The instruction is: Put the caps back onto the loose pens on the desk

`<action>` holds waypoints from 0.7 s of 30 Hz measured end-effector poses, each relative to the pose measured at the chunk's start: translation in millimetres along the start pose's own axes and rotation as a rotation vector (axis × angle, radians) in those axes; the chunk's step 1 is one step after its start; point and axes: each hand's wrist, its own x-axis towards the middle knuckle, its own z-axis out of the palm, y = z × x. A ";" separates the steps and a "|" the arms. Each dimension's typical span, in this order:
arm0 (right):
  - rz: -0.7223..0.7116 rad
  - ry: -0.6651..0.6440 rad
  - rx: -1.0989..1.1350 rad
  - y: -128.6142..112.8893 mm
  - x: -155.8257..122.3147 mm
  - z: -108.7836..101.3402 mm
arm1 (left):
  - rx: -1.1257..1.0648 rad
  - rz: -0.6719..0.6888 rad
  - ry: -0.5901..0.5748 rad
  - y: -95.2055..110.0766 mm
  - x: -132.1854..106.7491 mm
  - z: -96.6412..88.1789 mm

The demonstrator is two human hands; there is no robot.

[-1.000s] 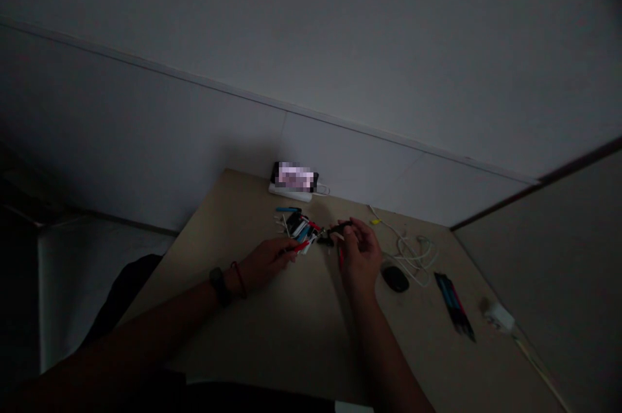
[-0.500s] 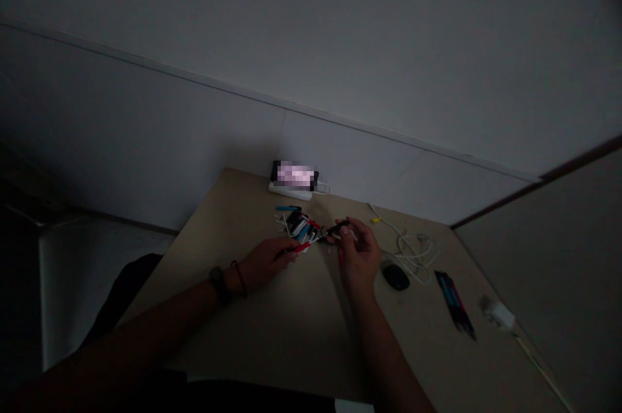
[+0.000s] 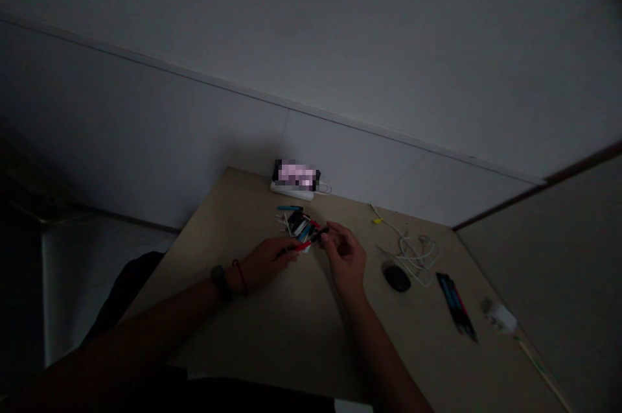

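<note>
**Both hands meet beside the pile**

Head view: your left hand [image 3: 265,262] rests on the worktop [image 3: 291,335], likely for steadiness, pinching a red tool [image 3: 302,246]. Your right hand [image 3: 346,260] pinches a black piece [image 3: 323,234] just beside the pile [image 3: 297,224].

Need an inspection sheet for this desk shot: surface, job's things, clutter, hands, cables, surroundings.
Surface: beige table, dimly lit.
Job's things: red piece, black piece, pile of small colourful parts just behind them.
Clutter: black mouse, bundle of pens, power strip at the wall.
Hands: left hand grips the red piece; right hand pinches the black piece.
Cables: white cable coiled by the mouse; white plug with its lead at the right edge.
Surroundings: plain white wall.
</note>
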 end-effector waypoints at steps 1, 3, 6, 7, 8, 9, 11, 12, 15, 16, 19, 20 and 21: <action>-0.004 -0.023 -0.009 0.8 -0.4 0.4 | -0.004 -0.003 0.002 0.1 0.0 -0.1; -0.011 -0.052 -0.038 3.0 -0.5 0.5 | -0.014 -0.008 0.004 0.1 0.1 -0.4; -0.023 -0.052 -0.071 5.9 0.3 -0.4 | -0.026 -0.012 0.005 -0.6 0.2 -0.7; -0.023 -0.049 -0.072 6.3 0.5 -0.6 | -0.028 -0.012 0.008 -1.0 0.2 -0.7; -0.020 -0.046 -0.068 6.5 0.7 -0.6 | -0.031 -0.014 0.009 -1.5 0.1 -0.6; -0.013 -0.041 -0.059 6.3 0.8 -0.5 | -0.035 -0.018 0.010 -2.0 0.0 -0.5; 0.008 -0.030 -0.038 5.4 0.7 0.3 | -0.048 -0.026 0.009 -2.7 -0.2 -0.3; 0.018 -0.029 -0.028 4.9 0.6 0.9 | -0.056 -0.030 0.007 -3.0 -0.2 -0.3; 0.038 -0.025 -0.008 3.4 0.4 2.5 | -0.077 -0.044 0.003 -3.0 -0.1 -0.4; 0.045 -0.029 -0.007 3.0 0.5 2.7 | -0.083 -0.048 0.002 -2.8 -0.1 -0.5; 0.070 -0.045 -0.013 1.8 1.0 3.0 | -0.093 -0.048 0.004 -1.5 0.0 -1.0; 0.079 -0.053 -0.011 1.2 1.2 3.0 | -0.094 -0.045 0.005 -1.1 0.0 -1.1; 0.087 -0.060 -0.003 0.5 1.5 3.2 | -0.096 -0.043 0.005 -0.8 -0.1 -1.1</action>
